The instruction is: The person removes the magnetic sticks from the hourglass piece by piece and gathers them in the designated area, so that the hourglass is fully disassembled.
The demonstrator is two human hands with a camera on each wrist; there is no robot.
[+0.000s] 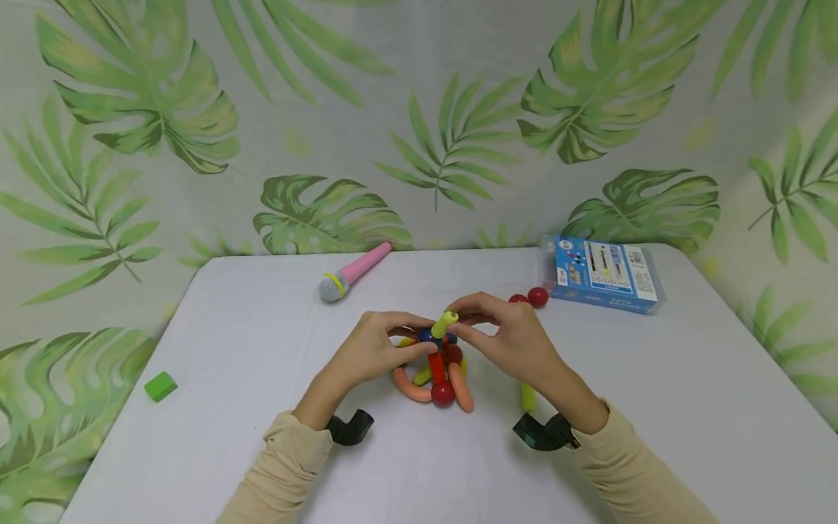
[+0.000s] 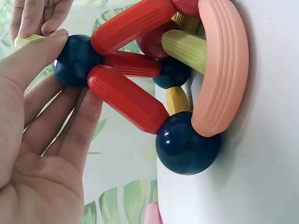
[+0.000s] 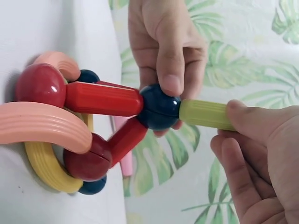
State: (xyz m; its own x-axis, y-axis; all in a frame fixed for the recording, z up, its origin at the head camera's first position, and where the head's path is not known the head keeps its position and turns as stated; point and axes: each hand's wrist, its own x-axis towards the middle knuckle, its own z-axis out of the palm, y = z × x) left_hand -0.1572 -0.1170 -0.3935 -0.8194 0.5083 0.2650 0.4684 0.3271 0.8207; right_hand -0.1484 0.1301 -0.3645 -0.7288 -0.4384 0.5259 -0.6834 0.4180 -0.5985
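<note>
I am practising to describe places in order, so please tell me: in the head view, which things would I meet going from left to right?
Green block → pink microphone → held yellow-green stick → two red balls beside the box → blue box.

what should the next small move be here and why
Probably ease the right hand off the yellow-green stick while the left hand steadies the top blue ball: in the right wrist view one end of the stick seems to meet that ball, and the ball sits on slanting red sticks, so steadying it may keep things from tipping.
</note>
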